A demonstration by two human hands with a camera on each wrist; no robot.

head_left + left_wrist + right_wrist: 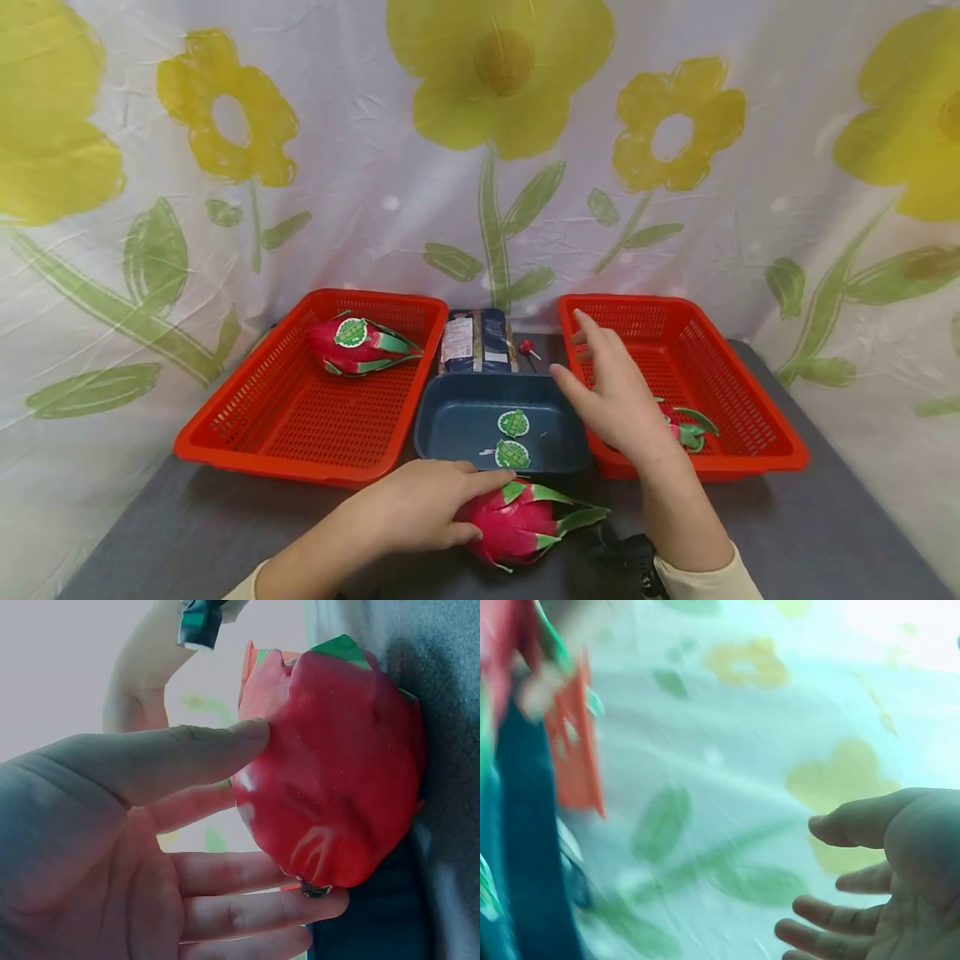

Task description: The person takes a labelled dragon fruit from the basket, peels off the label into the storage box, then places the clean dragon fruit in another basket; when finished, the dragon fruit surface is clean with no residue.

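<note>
A pink dragon fruit (516,523) with green-tipped scales lies at the table's near side, in front of the blue tray. My left hand (420,508) holds it from the left, thumb on one side and fingers round the other. In the left wrist view the thumb (202,750) presses on the red skin of the fruit (337,772). My right hand (618,396) is raised between the blue tray and the right basket, fingers spread and nothing in them. The right wrist view shows the same hand (877,892), also holding nothing.
The blue tray (442,417) has two round green stickers (513,423) in it. A red left basket (225,442) contains a stickered dragon fruit (341,346); a red right basket (750,417) contains another (692,433), partly hidden. Behind the tray lie a package (476,340) and a lollipop (527,347).
</note>
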